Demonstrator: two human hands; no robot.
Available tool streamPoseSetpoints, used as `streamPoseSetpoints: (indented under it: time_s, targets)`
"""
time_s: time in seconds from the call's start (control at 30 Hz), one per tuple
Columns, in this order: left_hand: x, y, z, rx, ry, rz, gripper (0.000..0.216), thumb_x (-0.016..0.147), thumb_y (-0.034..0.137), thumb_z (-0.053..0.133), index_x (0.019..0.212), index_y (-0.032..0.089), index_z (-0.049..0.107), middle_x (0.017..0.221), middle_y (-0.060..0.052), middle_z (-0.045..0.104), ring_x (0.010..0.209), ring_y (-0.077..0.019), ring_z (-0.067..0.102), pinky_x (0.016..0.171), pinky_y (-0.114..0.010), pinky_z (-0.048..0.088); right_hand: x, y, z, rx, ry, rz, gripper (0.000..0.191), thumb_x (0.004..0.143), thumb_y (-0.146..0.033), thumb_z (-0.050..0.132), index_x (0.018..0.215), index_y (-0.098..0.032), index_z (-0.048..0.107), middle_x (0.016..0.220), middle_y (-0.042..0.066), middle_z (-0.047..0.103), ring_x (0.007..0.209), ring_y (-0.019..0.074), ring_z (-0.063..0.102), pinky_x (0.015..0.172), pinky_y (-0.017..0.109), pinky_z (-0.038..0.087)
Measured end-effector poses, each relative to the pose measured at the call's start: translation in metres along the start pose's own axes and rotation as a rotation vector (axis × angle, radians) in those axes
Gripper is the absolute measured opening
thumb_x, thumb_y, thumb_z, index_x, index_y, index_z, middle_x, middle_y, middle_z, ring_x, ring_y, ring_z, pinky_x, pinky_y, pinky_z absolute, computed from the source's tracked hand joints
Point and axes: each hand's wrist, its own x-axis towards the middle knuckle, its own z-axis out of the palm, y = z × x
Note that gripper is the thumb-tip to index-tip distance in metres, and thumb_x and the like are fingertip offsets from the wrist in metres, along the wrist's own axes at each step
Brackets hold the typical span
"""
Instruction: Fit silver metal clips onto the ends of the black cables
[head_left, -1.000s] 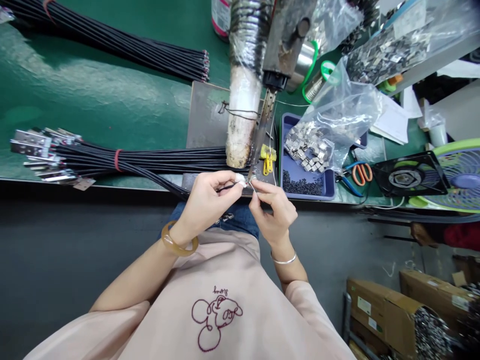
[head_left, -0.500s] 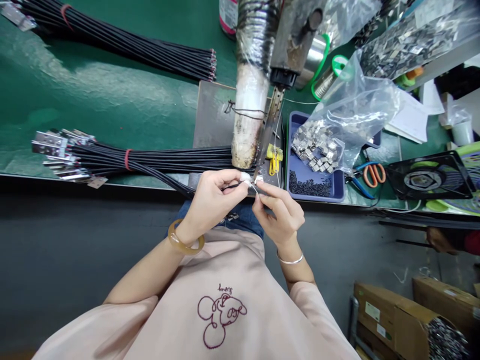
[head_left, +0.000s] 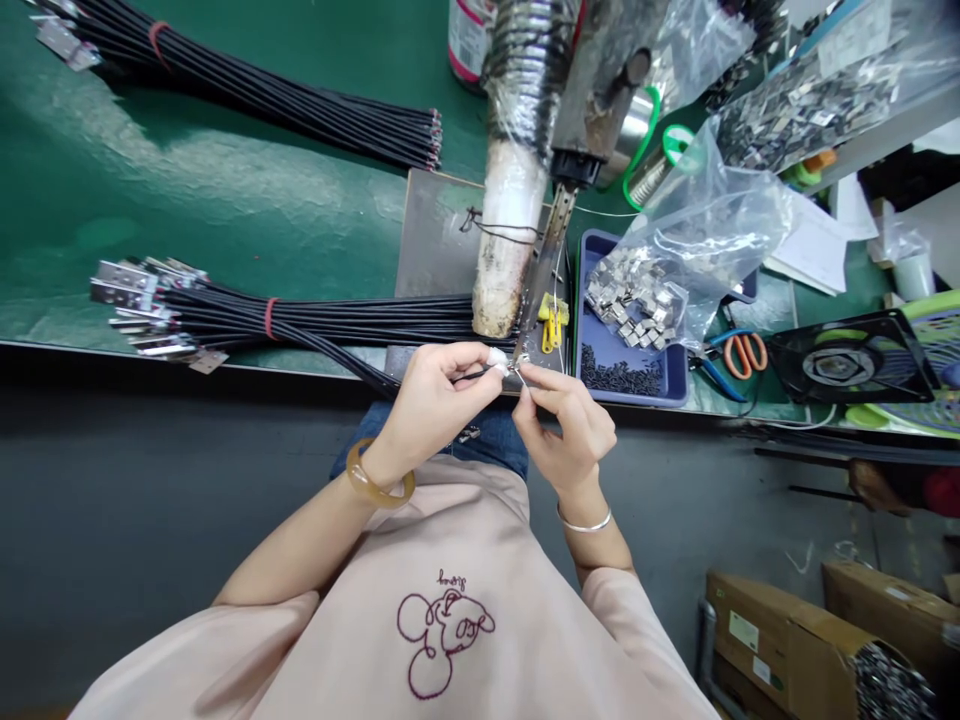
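My left hand pinches a black cable near its end, with white wrapping on a fingertip. Between the fingertips of my right hand is a thin solder wire. Both sets of fingertips meet just below the tip of a mounted soldering iron. The small end piece at the joint is too tiny and covered to make out. Left of my hands lies a bundle of black cables with metal connectors at its far end, tied by a red band.
A foil-wrapped duct hangs over the grey plate. To the right are a blue tray with metal shells and black bits, pliers, and a fan. Solder spools stand behind; another cable bundle lies back left.
The whole view has shifted slightly, so the bench things sit a little further right on the left side. Both hands keep their pinch at the iron's tip, with only slight finger movement.
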Motion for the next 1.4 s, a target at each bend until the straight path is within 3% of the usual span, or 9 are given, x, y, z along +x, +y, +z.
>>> streamPoseSetpoints:
  time_s: [0.37,0.57,0.63,0.73,0.83,0.97,1.03,1.2,1.4]
  targets:
    - [0.003,0.003,0.001,-0.011,-0.015,-0.022,0.014,0.076,0.019,0.062,0.064,0.013,0.064,0.055,0.004,0.038,0.052,-0.0066,0.028,0.047,-0.021,0.021,-0.004,0.005,0.000,-0.026,-0.012,-0.054,0.021,0.086,-0.007,0.067,0.087,-0.024,0.056,0.099,0.006,0.082,0.082,0.0151,0.079,0.067,0.025,0.064]
    - [0.000,0.005,0.001,0.017,-0.031,-0.012,0.015,0.077,0.019,0.062,0.065,0.013,0.068,0.053,0.004,0.041,0.050,-0.0063,0.029,0.046,-0.021,0.021,-0.003,0.004,-0.003,-0.011,0.010,-0.054,0.018,0.086,-0.009,0.070,0.091,-0.024,0.060,0.099,0.006,0.082,0.083,0.0159,0.079,0.070,0.025,0.065]
    - [-0.002,0.003,0.000,0.045,-0.043,-0.001,0.015,0.078,0.020,0.062,0.070,0.013,0.072,0.055,0.003,0.049,0.050,-0.0069,0.035,0.047,-0.020,0.026,0.000,0.003,-0.005,0.032,0.031,0.033,0.017,0.086,-0.008,0.070,0.091,-0.023,0.063,0.100,0.006,0.081,0.086,0.0159,0.079,0.071,0.025,0.065]
    - [-0.004,0.001,-0.001,0.096,-0.039,0.040,0.018,0.081,0.022,0.062,0.076,0.013,0.076,0.062,-0.001,0.061,0.055,-0.0096,0.046,0.052,-0.021,0.036,0.004,0.000,-0.005,0.229,-0.039,0.292,0.011,0.089,-0.011,0.067,0.090,-0.022,0.067,0.102,0.004,0.080,0.084,0.0150,0.079,0.068,0.024,0.066]
    - [-0.004,0.000,-0.003,0.143,-0.018,0.094,0.021,0.084,0.023,0.062,0.073,0.013,0.076,0.060,-0.001,0.057,0.054,-0.0096,0.043,0.050,-0.022,0.033,0.006,-0.001,-0.006,0.361,-0.112,0.438,0.008,0.091,-0.015,0.066,0.086,-0.021,0.068,0.100,0.003,0.079,0.081,0.0143,0.078,0.068,0.025,0.067]
    - [-0.001,0.003,-0.002,0.170,0.035,0.146,0.022,0.081,0.020,0.063,0.062,0.013,0.070,0.054,0.004,0.038,0.051,-0.0081,0.034,0.048,-0.023,0.025,0.008,-0.002,-0.008,0.296,-0.119,0.349,0.012,0.088,-0.011,0.066,0.082,-0.021,0.065,0.101,0.004,0.079,0.091,0.0164,0.078,0.080,0.030,0.066]
    - [0.000,0.005,-0.001,0.160,0.050,0.140,0.021,0.079,0.018,0.062,0.059,0.014,0.067,0.052,0.005,0.035,0.051,-0.0076,0.033,0.049,-0.023,0.025,0.009,-0.001,-0.009,0.279,-0.129,0.300,0.014,0.087,-0.008,0.065,0.082,-0.021,0.064,0.102,0.004,0.079,0.092,0.0166,0.078,0.084,0.032,0.064]
    - [0.003,0.010,0.002,0.124,0.072,0.066,0.014,0.075,0.018,0.062,0.063,0.015,0.068,0.050,0.005,0.045,0.049,-0.0071,0.032,0.047,-0.022,0.026,0.010,0.002,-0.007,0.266,-0.128,0.266,0.014,0.088,-0.009,0.064,0.084,-0.022,0.063,0.104,0.003,0.079,0.095,0.0161,0.077,0.086,0.033,0.063]
    - [0.003,0.009,0.003,0.135,0.124,0.086,0.012,0.073,0.016,0.062,0.068,0.013,0.073,0.055,0.003,0.055,0.049,-0.0064,0.035,0.046,-0.020,0.029,0.013,0.003,-0.007,0.256,-0.123,0.255,0.013,0.089,-0.010,0.064,0.084,-0.023,0.064,0.100,0.003,0.079,0.096,0.0179,0.076,0.085,0.035,0.063]
